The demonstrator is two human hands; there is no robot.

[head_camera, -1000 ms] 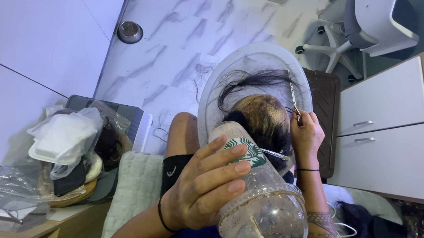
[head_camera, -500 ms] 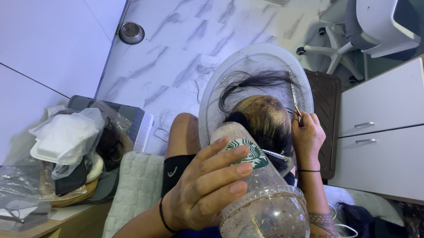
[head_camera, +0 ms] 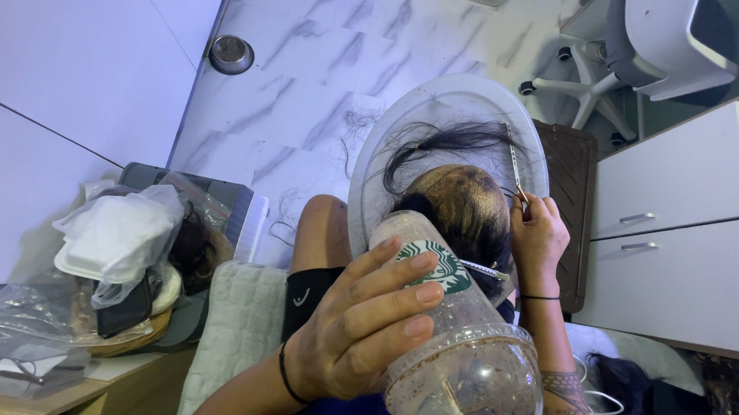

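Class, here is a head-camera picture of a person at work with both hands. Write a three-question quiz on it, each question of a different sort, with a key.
1. True or false: the left hand is wrapped around a clear plastic cup with a domed lid.
2. Which does the right hand hold? A) scissors B) a thin metal-tailed comb C) a brush
3. Fill in: the wig rests in front of a white ____ stand.

Key
1. True; the fingers curl across the cup's side.
2. B
3. Oval; it rises behind the dark hair.
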